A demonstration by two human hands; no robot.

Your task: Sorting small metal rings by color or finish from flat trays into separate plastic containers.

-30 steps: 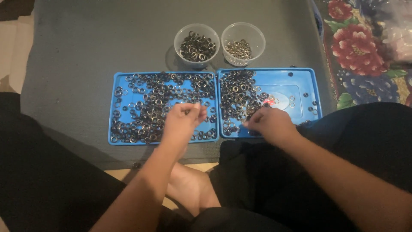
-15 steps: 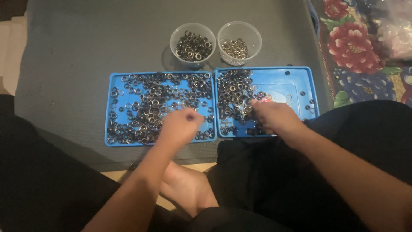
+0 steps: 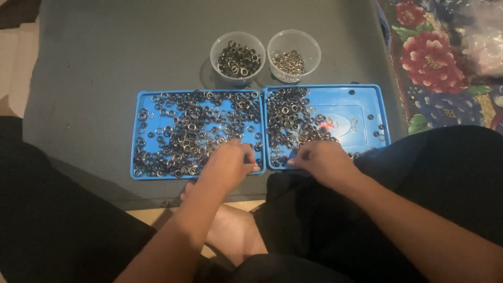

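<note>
While both hands rest low over the near edges of two blue trays, the fingers of each are curled down among small metal rings. The left hand (image 3: pixel 228 163) sits at the near right corner of the left tray (image 3: pixel 144 99), its fingers bent together with the tips pressed toward the tray floor; whether they pinch a ring cannot be told, since the knuckles hide the tips. Beyond and to the left of those fingers the rings (image 3: pixel 188 131) lie thickly scattered, dark and silvery, covering most of that tray.

The right hand (image 3: pixel 325 160) lies just beside the left one, over the near left part of the right tray (image 3: pixel 374 102). Its fingers are also drawn together and point toward the other hand, the tips at the tray's near rim; what they hold, if anything, is hidden. Just beyond these fingers a dense pile of rings (image 3: pixel 291 120) fills the left half of that tray, while a few loose ones lie farther right on bare blue plastic.

Well beyond both sets of fingers stand two clear plastic cups on a grey mat (image 3: pixel 105 63): the left cup (image 3: pixel 237 55) holds darker rings, the right cup (image 3: pixel 293 52) a smaller heap of paler ones. Farther right of the right hand lies a flowered cloth (image 3: pixel 435 57).
</note>
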